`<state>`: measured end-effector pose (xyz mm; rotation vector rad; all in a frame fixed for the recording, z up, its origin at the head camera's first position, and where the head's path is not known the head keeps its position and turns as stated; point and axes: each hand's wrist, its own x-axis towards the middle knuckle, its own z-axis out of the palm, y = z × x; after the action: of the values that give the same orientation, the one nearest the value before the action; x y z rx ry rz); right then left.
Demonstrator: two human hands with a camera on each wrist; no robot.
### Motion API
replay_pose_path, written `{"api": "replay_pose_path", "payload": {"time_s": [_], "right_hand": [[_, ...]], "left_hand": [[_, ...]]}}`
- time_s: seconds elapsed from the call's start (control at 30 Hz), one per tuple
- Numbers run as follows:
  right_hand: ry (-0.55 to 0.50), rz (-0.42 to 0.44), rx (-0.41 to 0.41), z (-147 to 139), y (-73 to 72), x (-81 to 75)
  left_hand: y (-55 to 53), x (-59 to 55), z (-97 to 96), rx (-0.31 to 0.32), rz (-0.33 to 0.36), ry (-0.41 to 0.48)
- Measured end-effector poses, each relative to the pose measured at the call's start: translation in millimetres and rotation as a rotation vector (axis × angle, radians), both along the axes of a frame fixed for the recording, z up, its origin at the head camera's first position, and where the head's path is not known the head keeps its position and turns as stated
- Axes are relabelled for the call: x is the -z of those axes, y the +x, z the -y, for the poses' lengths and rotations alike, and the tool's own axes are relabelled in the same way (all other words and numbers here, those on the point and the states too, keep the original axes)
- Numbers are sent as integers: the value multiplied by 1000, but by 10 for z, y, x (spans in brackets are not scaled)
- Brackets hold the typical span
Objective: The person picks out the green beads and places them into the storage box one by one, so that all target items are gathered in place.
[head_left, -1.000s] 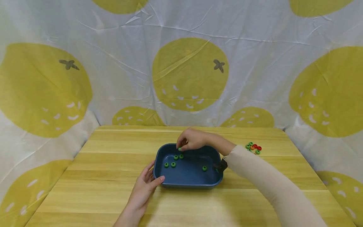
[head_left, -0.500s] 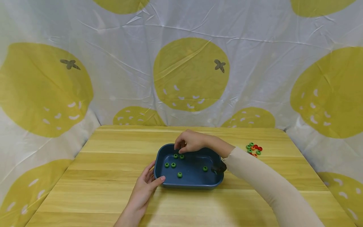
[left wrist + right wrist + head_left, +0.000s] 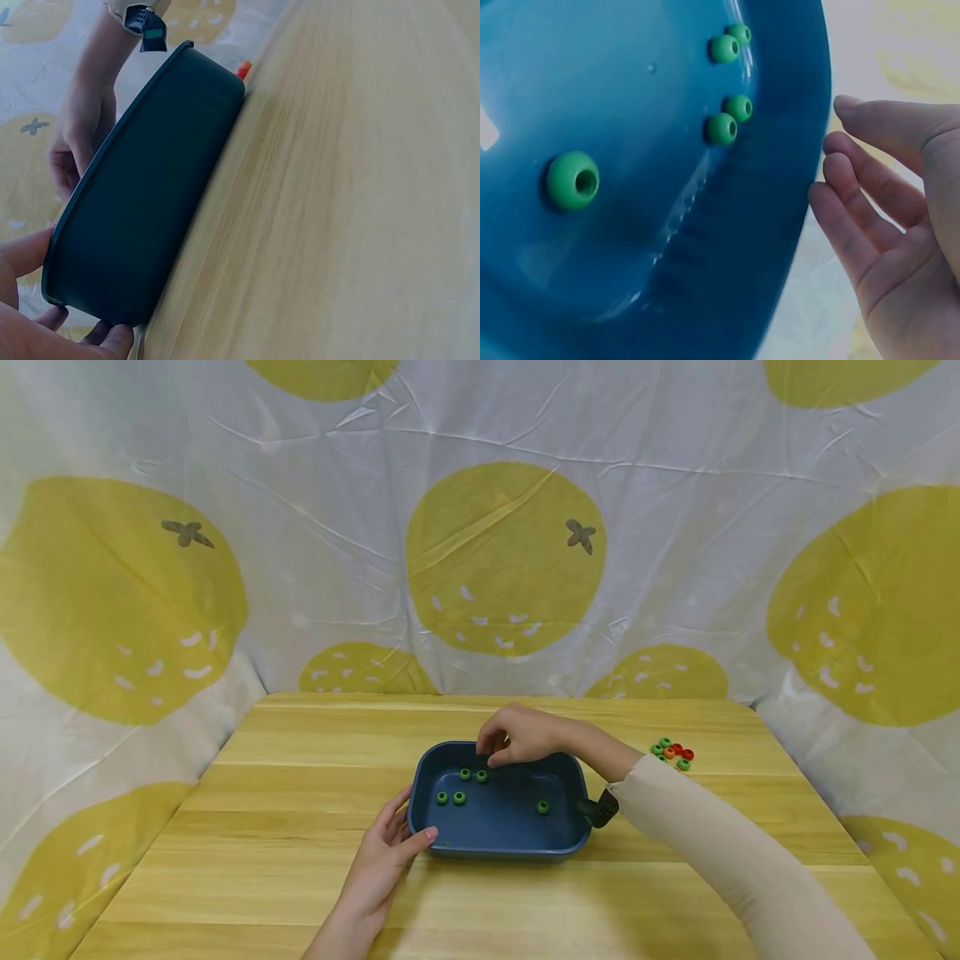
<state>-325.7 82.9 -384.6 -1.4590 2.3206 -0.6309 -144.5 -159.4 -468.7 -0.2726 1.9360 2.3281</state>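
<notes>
A dark blue rectangular basin [image 3: 498, 818] stands on the wooden table, and green beads with round holes lie on its floor. Two beads [image 3: 451, 797] sit toward the left, two [image 3: 473, 775] farther back, and a single bead [image 3: 543, 807] lies at the right. A sliver of another green bead [image 3: 446, 843] shows behind the front rim. My left hand [image 3: 382, 860] grips the basin's left end, thumb over the rim and fingers against the outside. Above the back rim hovers my right hand [image 3: 517, 735]; in the right wrist view its fingers are loosely bent with nothing between them.
Several green, red and orange beads [image 3: 670, 752] lie in a loose group on the table [image 3: 300, 760], right of the basin and partly behind the right forearm. A fabric backdrop [image 3: 315, 527] with a yellow fruit print rises behind the table and along both sides.
A green bead left my right hand, dropped into the basin and rolled to the front left wall. The right hand then moved slightly right. My left hand stayed in place.
</notes>
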Motion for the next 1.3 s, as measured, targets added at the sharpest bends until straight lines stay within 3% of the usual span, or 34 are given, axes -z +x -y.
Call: {"api": "replay_pose_path", "payload": {"time_s": [0.57, 1.3], "right_hand": [[-33, -14, 57, -372, 1, -104], [-52, 3, 232, -1050, 20, -163]], "left_hand": [[3, -11, -4, -12, -4, -7], [-7, 4, -56, -23, -15, -22]]}}
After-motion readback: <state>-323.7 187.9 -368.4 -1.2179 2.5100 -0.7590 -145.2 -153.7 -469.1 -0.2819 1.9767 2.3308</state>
